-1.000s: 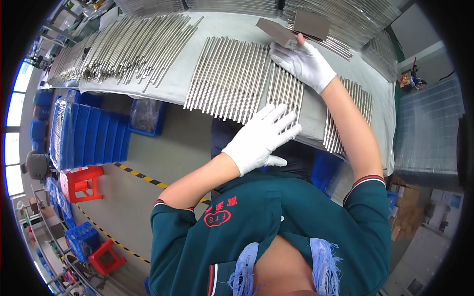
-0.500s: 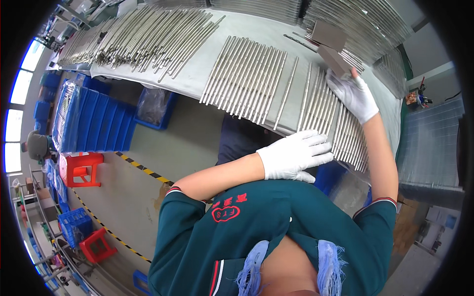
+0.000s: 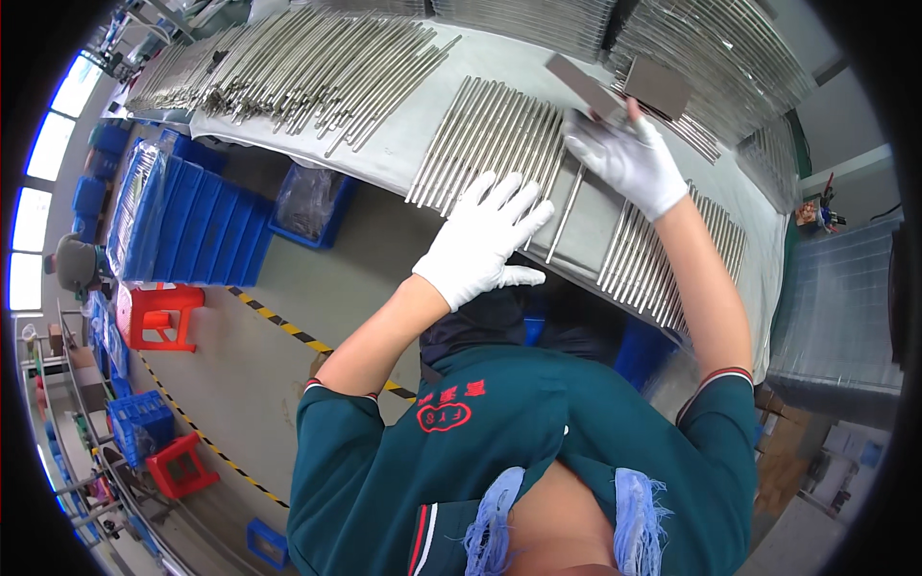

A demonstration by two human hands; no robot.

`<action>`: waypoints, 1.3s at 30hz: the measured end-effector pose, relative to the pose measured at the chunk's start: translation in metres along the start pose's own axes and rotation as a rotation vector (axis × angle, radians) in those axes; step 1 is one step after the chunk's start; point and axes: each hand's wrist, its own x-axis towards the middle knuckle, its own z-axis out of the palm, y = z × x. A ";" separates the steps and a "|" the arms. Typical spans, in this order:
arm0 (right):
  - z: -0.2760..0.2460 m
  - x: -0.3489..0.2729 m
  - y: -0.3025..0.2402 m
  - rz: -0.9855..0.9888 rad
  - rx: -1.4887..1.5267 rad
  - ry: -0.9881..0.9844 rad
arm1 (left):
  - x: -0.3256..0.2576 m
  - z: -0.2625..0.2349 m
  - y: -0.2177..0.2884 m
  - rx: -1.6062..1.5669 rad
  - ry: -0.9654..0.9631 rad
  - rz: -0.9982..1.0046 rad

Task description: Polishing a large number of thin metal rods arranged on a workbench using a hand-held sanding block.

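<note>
Both my hands wear white gloves. My left hand (image 3: 485, 240) is spread flat, fingers apart, on a row of thin metal rods (image 3: 485, 134) lying side by side on the grey-covered table (image 3: 394, 163). My right hand (image 3: 629, 158) is closed on a flat grey rectangular block (image 3: 584, 88) held against the far ends of the rods. One single rod (image 3: 567, 213) lies apart between the two hands. More rods (image 3: 663, 269) lie in a row to the right, under my right forearm.
A large heap of rods (image 3: 288, 67) covers the table's left part, and stacks of rods (image 3: 711, 58) lie at the back right. Blue bins (image 3: 192, 226) stand under the table's left. Red stools (image 3: 158, 317) and blue crates (image 3: 139, 422) sit on the floor. Another person (image 3: 72, 264) is at far left.
My left hand has moved forward from above the table edge onto the rods. My right hand with the block has shifted left along the row.
</note>
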 end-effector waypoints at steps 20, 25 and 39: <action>-0.009 -0.012 -0.014 -0.069 -0.161 0.176 | 0.032 0.021 0.052 -0.320 -0.082 0.229; -0.009 0.001 -0.008 -0.071 -0.147 0.076 | 0.027 0.020 0.044 -0.314 -0.073 0.197; -0.004 0.060 0.019 -0.071 -0.098 0.048 | 0.005 0.005 0.013 -0.211 -0.023 0.051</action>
